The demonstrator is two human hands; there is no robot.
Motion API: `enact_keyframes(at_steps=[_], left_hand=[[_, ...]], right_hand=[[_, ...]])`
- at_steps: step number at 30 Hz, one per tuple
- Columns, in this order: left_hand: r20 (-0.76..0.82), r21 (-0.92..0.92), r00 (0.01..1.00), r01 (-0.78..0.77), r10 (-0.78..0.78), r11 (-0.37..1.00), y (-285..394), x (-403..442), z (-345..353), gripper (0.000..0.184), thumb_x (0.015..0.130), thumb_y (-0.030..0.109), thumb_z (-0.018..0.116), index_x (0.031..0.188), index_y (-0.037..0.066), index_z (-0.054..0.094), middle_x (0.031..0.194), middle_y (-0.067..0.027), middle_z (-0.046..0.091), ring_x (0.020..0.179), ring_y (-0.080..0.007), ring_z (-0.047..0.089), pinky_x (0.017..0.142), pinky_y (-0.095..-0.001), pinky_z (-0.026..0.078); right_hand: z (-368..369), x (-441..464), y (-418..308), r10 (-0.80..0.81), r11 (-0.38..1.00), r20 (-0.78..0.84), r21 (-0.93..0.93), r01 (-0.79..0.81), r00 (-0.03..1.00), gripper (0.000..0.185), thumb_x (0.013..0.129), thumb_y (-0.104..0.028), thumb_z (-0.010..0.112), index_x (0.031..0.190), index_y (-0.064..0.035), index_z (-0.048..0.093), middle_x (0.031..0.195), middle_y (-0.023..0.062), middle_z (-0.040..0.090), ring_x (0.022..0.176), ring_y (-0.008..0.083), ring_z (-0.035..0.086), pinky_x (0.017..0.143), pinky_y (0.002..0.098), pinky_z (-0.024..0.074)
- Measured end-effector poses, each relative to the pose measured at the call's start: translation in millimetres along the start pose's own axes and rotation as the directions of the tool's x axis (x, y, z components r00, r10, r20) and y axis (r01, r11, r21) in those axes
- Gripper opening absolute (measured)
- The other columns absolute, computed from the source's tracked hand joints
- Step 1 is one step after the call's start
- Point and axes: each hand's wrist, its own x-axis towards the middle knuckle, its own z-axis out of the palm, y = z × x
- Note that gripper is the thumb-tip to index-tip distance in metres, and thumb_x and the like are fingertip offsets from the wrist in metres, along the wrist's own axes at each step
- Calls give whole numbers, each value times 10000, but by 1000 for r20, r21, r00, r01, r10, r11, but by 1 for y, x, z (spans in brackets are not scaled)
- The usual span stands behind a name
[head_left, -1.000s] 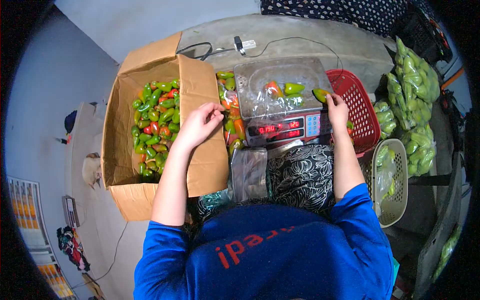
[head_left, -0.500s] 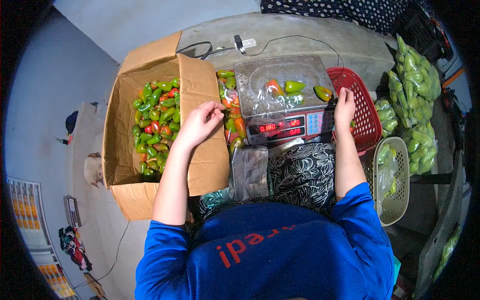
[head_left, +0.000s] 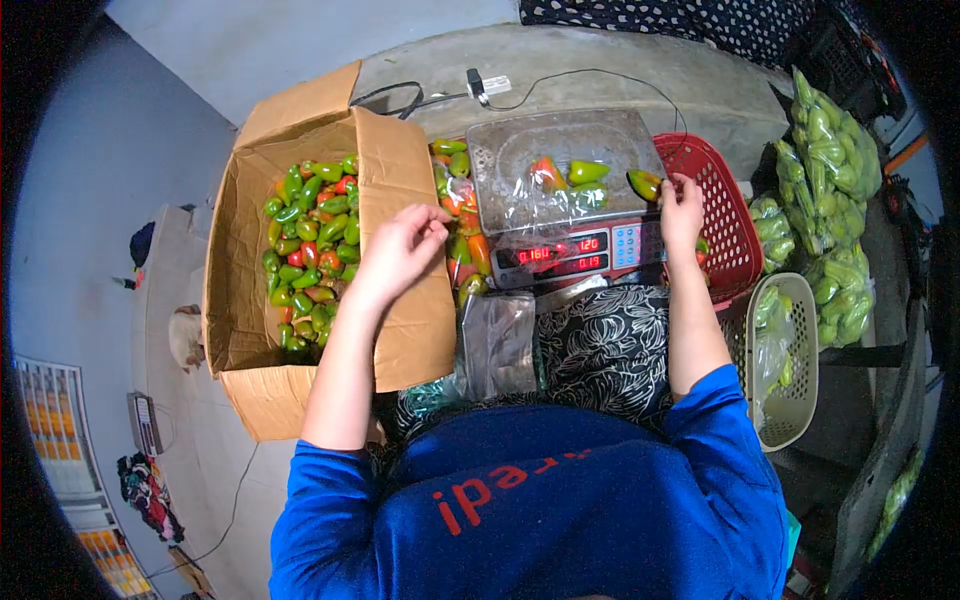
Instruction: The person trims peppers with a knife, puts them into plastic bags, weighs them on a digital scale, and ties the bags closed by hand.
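My right hand (head_left: 682,214) is at the right edge of the scale's metal plate (head_left: 500,150), its fingertips closed on the end of a green pepper with a yellowish patch (head_left: 645,185). Left of it on the plate, a clear plastic bag (head_left: 530,200) lies with a green pepper (head_left: 588,171) and a red-orange pepper (head_left: 547,175). The scale's red display (head_left: 555,252) reads 0.160. My left hand (head_left: 402,250) hovers over the cardboard box's flap (head_left: 415,330), fingers curled together; whether they hold anything is hidden. Beside its fingertips are more peppers (head_left: 468,245).
The cardboard box (head_left: 230,270) holds many green and red peppers (head_left: 315,230). A red basket (head_left: 735,210) and a beige basket (head_left: 808,370) stand at right, near bagged green vegetables (head_left: 835,150). A dark plastic bag (head_left: 498,340) lies on my lap. A cable (head_left: 590,72) runs behind the scale.
My right hand has moved left onto the yellowish-green pepper, which has shifted slightly. The display has dropped from 0.180 to 0.160. My left hand stays almost still.
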Motion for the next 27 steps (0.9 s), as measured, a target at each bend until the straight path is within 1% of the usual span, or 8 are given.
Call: enact_keyframes(at_steps=[4, 6, 7, 11, 16, 17, 20, 27], left_hand=[[42, 89, 915, -404, 402, 911, 47, -27, 25, 265, 759, 131, 648, 1002, 43, 590, 1008, -122, 573, 991, -297, 541, 849, -375, 440], [77, 52, 943, -328, 324, 943, 66, -43, 62, 384, 691, 146, 706, 1053, 90, 591, 1149, -123, 512, 1082, -341, 471, 903, -447, 400], [56, 101, 949, -315, 310, 944, 67, -43, 81, 372, 701, 170, 699, 1053, 113, 594, 1194, -140, 477, 1117, -352, 443, 922, -458, 381], [-34, 247, 978, -193, 208, 949, 42, -29, 133, 357, 718, 219, 684, 1065, 190, 605, 1296, -181, 389, 1194, -383, 378, 965, -503, 326], [-222, 384, 949, -125, 223, 915, 6, -4, 143, 411, 727, 148, 629, 1136, 140, 589, 1318, -185, 387, 1223, -377, 342, 987, -518, 284], [-208, 410, 962, -80, 178, 909, 8, 0, 138, 468, 736, 136, 673, 1190, 179, 567, 1331, -132, 416, 1207, -355, 399, 999, -446, 336], [-142, -4, 986, -84, 82, 996, 6, 16, 127, 466, 748, 125, 665, 1196, 92, 543, 1260, -147, 482, 1124, -336, 500, 938, -377, 421], [-300, 93, 897, -311, 325, 946, 42, 38, 82, 288, 737, -22, 566, 1022, 3, 595, 1093, -146, 579, 1004, -319, 574, 845, -353, 480]], right_hand=[[21, -8, 5, -14, 989, 124, -146, 32, 992, 447, 771, -324, 639, 1178, -169, 539, 1195, 108, 525, 1104, 339, 491, 884, 546, 367], [10, -13, -17, -9, 989, 193, -143, 37, 981, 475, 755, -295, 657, 1193, -169, 523, 1194, 108, 532, 1113, 348, 486, 889, 564, 356], [6, -14, -28, -31, 988, 193, -145, 60, 981, 479, 724, -164, 684, 1173, -143, 518, 1176, 123, 551, 1095, 343, 512, 902, 512, 386], [8, -8, -25, -307, 919, 214, 321, 230, 927, 500, 677, 30, 671, 1131, -68, 488, 1084, 126, 588, 1026, 289, 579, 881, 338, 447], [-52, -37, -102, -354, 587, 83, 795, 153, 931, 479, 715, 70, 655, 1134, -32, 446, 1129, 88, 516, 1048, 170, 533, 899, 294, 437], [-58, -41, -105, -402, 557, 85, 813, 171, 912, 519, 723, 103, 640, 1167, -43, 413, 1173, 97, 486, 1069, 189, 527, 929, 309, 425], [-80, -57, -125, -349, 317, 204, 944, -90, 915, 531, 736, 98, 641, 1186, -42, 396, 1160, 97, 500, 1080, 182, 526, 944, 306, 417], [-126, -81, -144, -311, 249, 255, 952, -180, 916, 533, 747, 75, 655, 1195, -43, 391, 1156, 92, 499, 1093, 181, 521, 954, 305, 409]])
